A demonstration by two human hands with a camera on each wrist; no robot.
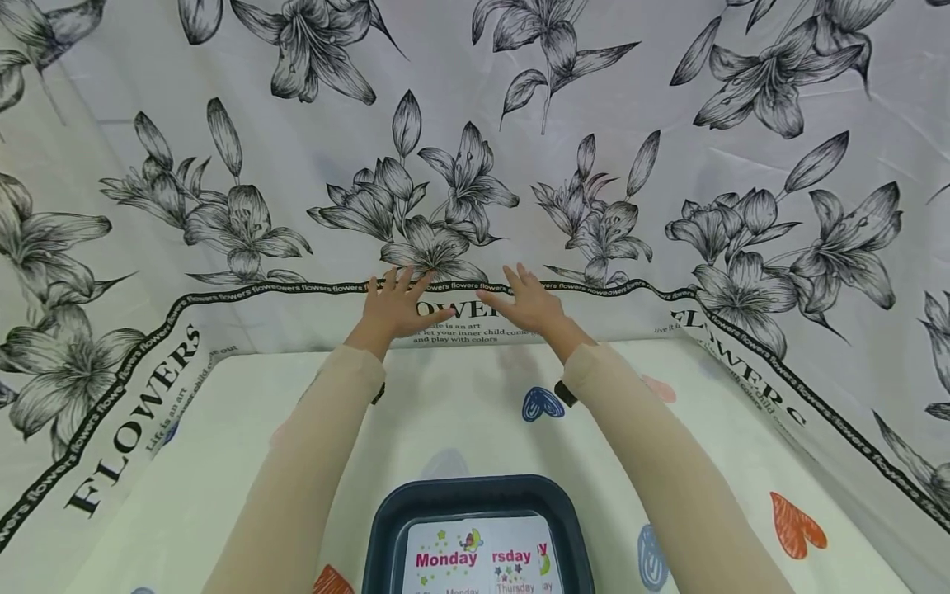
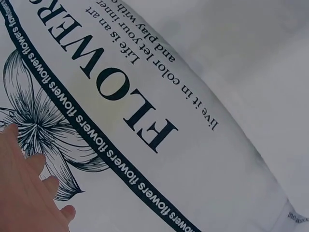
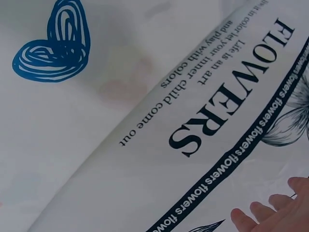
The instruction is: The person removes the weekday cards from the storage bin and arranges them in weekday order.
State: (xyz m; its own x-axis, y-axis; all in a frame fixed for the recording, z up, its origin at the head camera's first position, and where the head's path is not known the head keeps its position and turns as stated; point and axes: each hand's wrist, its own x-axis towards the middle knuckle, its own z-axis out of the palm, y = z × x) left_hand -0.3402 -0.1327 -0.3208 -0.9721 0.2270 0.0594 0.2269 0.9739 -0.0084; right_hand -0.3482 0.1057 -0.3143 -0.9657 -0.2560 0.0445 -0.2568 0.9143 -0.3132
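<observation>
Both arms reach forward over the table in the head view. My left hand (image 1: 393,308) is held out with its fingers spread, in front of the flower-printed curtain (image 1: 594,99). A short way to its right, my right hand (image 1: 533,305) is spread likewise, thumb pointing inward. Neither hand holds anything; whether they touch the cloth cannot be told. Near the bottom edge, between the forearms, stands a dark tray (image 1: 475,488). In it lie printed paper cards (image 1: 448,544) reading "Monday" and "Thursday", partly overlapping and cut off by the frame.
A pale cover with coloured hearts lies on the table (image 1: 460,412). The curtain, with a black "flowers" band (image 1: 334,288), closes off the table's back and both sides. A dark band shows at each wrist.
</observation>
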